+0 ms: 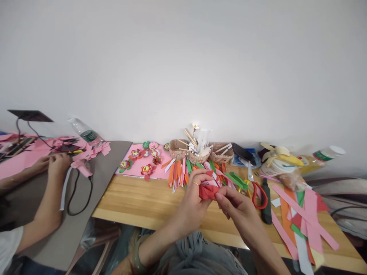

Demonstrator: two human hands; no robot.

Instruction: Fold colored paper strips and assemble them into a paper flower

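Note:
Above the front of the wooden table, my left hand is closed around a red folded paper piece. My right hand pinches the right edge of the same piece between thumb and forefinger. Behind my hands lies a fan of folded paper strips in orange, pink, white, red and green. To the left, several small paper flowers rest on a pink sheet.
Red-handled scissors and a dark green tube lie right of my hands, beside loose paper strips. Woven baskets stand by the wall. At left, a person's hands work at a grey table.

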